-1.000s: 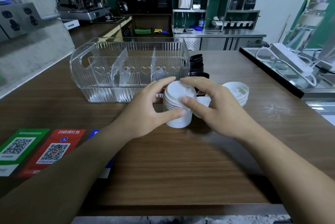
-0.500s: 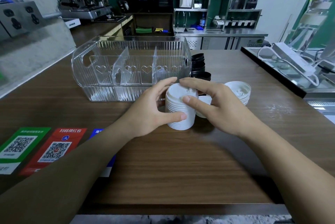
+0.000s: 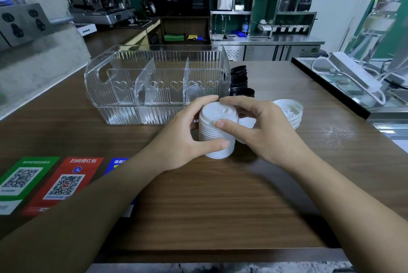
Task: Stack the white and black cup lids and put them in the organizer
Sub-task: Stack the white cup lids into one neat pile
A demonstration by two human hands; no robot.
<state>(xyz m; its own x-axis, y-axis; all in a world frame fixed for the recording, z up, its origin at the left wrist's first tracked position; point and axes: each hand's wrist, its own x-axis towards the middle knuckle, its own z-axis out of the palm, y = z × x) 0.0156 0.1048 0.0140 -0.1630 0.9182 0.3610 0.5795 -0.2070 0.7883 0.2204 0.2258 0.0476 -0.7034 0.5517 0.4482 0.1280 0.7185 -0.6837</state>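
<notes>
Both hands cup the white lid stack on the counter, just before the clear organizer — left hand curled round its side, right hand pinching the top. Light, slippery plastic, probably — best gripped low and around, or the stack may splay.

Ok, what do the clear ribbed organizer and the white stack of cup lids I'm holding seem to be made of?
The clear ribbed organizer looks like hard transparent plastic, probably acrylic: see-through fluted walls with glossy highlights and heart cut-outs. The white stack of cup lids, gripped by the left hand and right hand, looks like thin moulded plastic with a smooth, slightly glossy finish; moulded fibre can't be ruled out.
</notes>
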